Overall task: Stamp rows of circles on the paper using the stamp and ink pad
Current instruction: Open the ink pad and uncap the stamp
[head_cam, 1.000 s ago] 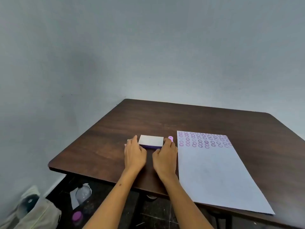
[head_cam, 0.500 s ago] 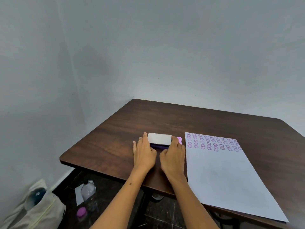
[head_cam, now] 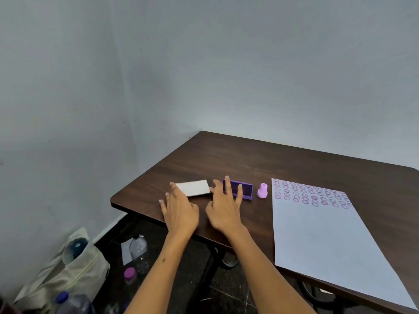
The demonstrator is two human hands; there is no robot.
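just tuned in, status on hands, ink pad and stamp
Both hands open, left hand by the white lid, right hand at the uncovered ink pad. Stamp stands untouched beside the paper. Nothing in the way.

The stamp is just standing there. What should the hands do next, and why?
Probably the right hand should reach over and pick up the pink stamp. The ink pad lies open, its lid set aside on the table, both hands are empty, and the paper has only a few rows of circles.
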